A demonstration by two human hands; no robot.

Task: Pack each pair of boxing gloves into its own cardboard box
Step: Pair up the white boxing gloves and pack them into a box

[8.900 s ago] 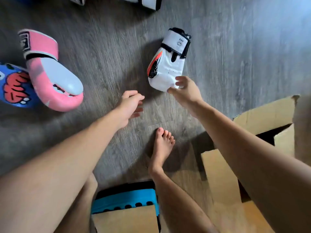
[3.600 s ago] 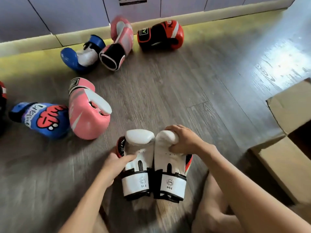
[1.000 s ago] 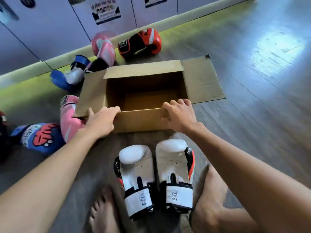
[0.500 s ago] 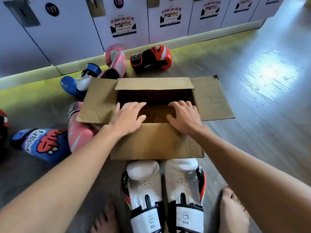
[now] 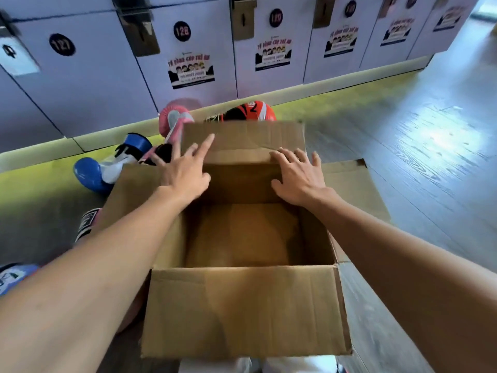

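An open cardboard box [image 5: 242,313] stands on the floor right in front of me, with nothing inside it. Both my arms reach across its opening. My left hand [image 5: 185,170] and my right hand [image 5: 298,176] lie flat with fingers spread against the box's far flap, which stands up. The pair of white gloves [image 5: 282,366] shows only as a pale strip under the near flap at the bottom edge.
Beyond the box lie a red glove [image 5: 250,110], a pink glove [image 5: 174,121] and a blue-and-white glove [image 5: 107,168]. Another pink glove's cuff [image 5: 87,224] and a blue glove [image 5: 13,275] are at the left. Numbered lockers [image 5: 80,84] line the back.
The box has come closer to me and now covers most of the white gloves. Both hands have moved from its near flap to its far flap.
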